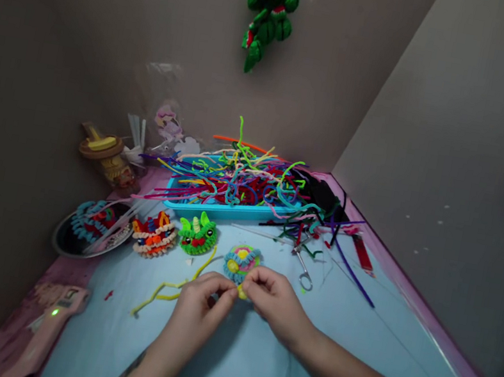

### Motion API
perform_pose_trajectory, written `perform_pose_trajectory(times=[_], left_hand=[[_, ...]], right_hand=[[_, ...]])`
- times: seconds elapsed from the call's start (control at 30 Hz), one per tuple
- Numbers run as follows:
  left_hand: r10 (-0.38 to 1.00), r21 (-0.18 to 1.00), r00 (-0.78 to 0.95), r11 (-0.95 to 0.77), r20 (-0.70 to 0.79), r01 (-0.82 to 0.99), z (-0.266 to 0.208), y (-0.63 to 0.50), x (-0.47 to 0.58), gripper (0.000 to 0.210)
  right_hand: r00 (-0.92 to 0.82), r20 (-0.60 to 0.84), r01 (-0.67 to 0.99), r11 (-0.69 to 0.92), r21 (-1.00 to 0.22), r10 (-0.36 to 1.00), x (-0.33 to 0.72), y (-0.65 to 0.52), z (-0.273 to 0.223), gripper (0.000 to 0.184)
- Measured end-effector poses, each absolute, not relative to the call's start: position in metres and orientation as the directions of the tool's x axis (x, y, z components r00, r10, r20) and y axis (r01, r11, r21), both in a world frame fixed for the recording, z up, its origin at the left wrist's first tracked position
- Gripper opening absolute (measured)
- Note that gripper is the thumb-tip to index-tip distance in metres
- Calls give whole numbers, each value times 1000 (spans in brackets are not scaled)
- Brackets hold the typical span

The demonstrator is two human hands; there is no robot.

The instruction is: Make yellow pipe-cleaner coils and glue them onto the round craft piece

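Note:
My left hand (pixel 208 298) and my right hand (pixel 272 297) meet over the blue table cover, fingertips pinched. Between them is a small yellow piece of pipe cleaner (pixel 242 292), partly covered by my fingers. Right behind my fingertips lies a round blue, pink and yellow pipe-cleaner piece (pixel 239 261); I cannot tell whether the right fingers touch it. A longer bent yellow pipe cleaner (pixel 166 287) runs along the table beside my left hand, its far end passing close to that hand. Beyond sit a green pipe-cleaner animal head (pixel 197 235) and an orange-red one (pixel 154 236).
A blue tray (pixel 228 213) heaped with coloured pipe cleaners stands at the back. Scissor-handled metal pliers (pixel 303 266) lie to the right. At left are a metal bowl (pixel 58 239), a pink glue gun (pixel 46 328) with a lit green light, and a cup (pixel 108 157).

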State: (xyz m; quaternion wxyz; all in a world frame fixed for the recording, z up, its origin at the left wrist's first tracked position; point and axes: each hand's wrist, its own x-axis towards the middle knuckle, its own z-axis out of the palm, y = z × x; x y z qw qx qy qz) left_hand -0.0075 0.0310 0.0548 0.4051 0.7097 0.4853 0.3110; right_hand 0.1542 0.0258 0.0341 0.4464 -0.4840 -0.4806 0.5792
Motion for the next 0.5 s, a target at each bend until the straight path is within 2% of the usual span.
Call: perform_pose_trajectory(times=[0.2, 0.37, 0.5], left_hand=[[927, 843, 361, -272, 100, 464, 52, 31, -9, 18], [904, 767, 399, -366, 158, 527, 46, 30, -7, 17], [904, 753, 392, -374, 168, 541, 44, 28, -5, 15]], right_hand=[[-134, -109, -18, -113, -993, 985, 152, 26, 35, 16], [-136, -120, 11, -119, -993, 983, 151, 26, 34, 15], [-136, -121, 29, -119, -993, 983, 150, 25, 33, 14]])
